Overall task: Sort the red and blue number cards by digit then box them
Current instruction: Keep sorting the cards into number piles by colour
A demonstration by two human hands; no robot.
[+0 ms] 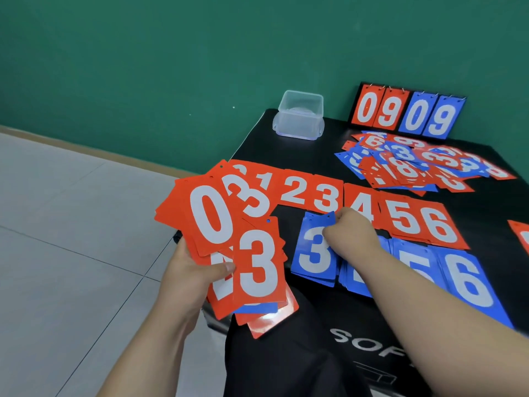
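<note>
Gripping a fan of glossy red cards [229,239] with left hand [189,270]. Pinching top edge of flat blue 3 card [313,253] with right hand [350,227], on black cloth [286,150]. Clear squarish plastic box [299,116] far back, contents unclear.

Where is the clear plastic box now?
Head view: the clear plastic box sits at the far left corner of the table near the green wall, left of the standing scoreboard.
</note>
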